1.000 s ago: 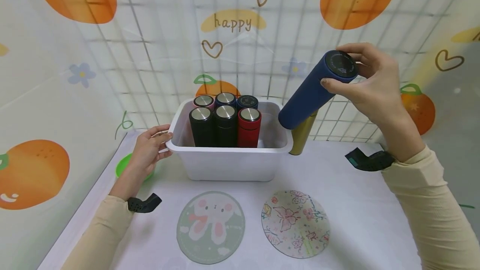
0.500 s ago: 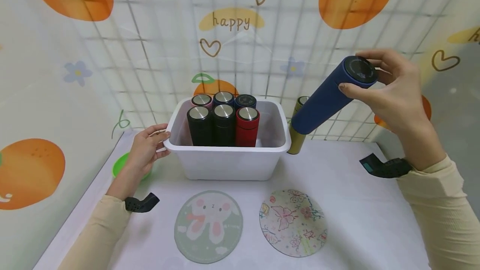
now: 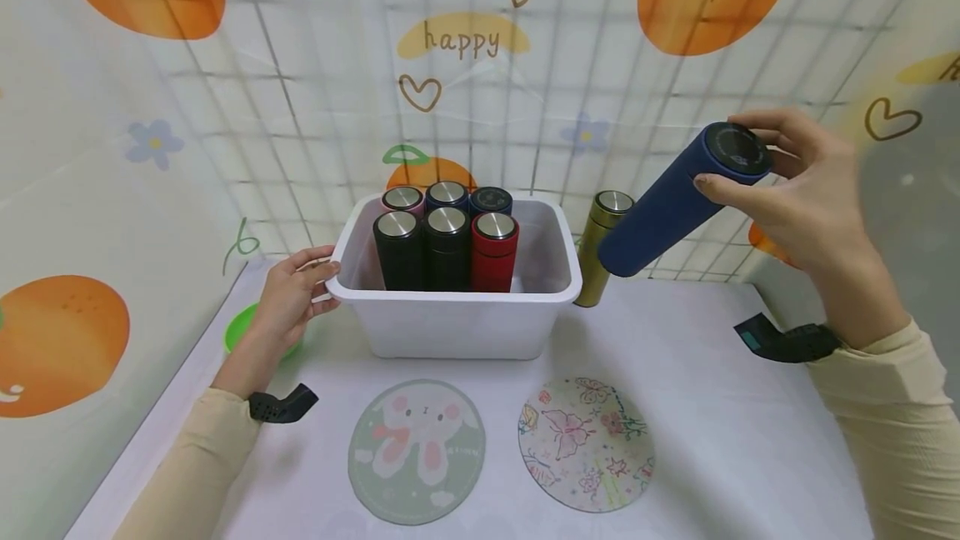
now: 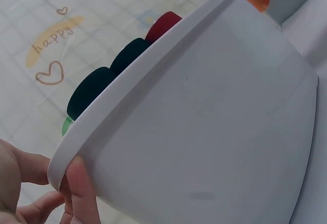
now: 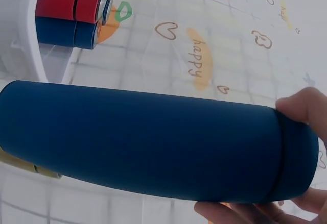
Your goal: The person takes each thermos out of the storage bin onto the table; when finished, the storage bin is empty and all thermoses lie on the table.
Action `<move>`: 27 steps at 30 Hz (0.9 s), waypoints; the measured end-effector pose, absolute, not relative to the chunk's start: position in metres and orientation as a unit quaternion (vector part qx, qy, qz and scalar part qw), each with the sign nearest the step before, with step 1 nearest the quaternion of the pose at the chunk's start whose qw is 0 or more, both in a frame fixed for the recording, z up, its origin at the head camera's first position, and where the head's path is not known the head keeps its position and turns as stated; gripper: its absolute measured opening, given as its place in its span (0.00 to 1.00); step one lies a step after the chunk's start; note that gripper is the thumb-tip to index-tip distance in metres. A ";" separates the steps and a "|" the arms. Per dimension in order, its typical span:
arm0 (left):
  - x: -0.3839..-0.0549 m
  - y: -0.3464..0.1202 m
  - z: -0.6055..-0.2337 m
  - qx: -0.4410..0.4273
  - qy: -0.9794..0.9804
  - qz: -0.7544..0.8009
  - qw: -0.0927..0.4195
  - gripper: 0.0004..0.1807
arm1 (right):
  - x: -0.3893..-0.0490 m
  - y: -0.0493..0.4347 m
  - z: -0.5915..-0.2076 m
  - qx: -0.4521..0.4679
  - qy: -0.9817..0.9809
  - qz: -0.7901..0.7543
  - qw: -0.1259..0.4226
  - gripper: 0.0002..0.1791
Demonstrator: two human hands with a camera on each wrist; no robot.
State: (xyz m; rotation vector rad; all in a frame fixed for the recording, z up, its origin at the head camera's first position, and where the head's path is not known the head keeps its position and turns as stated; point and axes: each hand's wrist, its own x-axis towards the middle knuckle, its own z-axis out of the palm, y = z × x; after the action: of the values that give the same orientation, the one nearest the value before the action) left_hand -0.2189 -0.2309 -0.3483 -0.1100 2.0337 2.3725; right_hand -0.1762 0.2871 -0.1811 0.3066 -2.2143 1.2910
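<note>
My right hand (image 3: 813, 182) grips a blue thermos flask (image 3: 675, 202) around its lid end and holds it tilted in the air, base down to the left. At the far left end of a white plastic tub (image 3: 457, 327), my left hand (image 3: 292, 294) pinches the rim (image 4: 127, 78) between thumb and fingers. Several flasks stand upright in the tub: black ones, a red one (image 3: 495, 252), dark blue ones and a pink one partly hidden at the back. A gold flask (image 3: 596, 248) stands on the table right of the tub, partly covered by the held flask's base.
Two round mats lie in front of the tub, one with a rabbit (image 3: 416, 452) and one with butterflies (image 3: 587, 448). A green bowl (image 3: 240, 330) sits behind my left forearm. A printed curtain over a wire grid (image 3: 330, 107) rises behind the table.
My right hand has carried the blue flask rightward and slightly down, away from the tub, uncovering more of the gold flask. My left hand has stayed on the rim.
</note>
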 end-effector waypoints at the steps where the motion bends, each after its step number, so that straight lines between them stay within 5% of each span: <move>1: -0.219 -0.231 -0.348 -0.035 0.650 0.759 0.008 0.22 | -0.176 0.289 -0.182 0.108 -0.827 0.479 0.274 0.35; 27: -0.218 -0.232 -0.347 -0.034 0.637 0.770 0.015 0.20 | -0.192 0.317 -0.213 0.040 -0.870 0.432 0.234 0.32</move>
State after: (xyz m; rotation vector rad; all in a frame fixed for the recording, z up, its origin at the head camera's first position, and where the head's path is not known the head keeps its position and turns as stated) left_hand -0.2179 -0.2322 -0.3467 -0.1070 1.9824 2.3962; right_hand -0.1924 0.3168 -0.2135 0.1104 -2.3873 1.1869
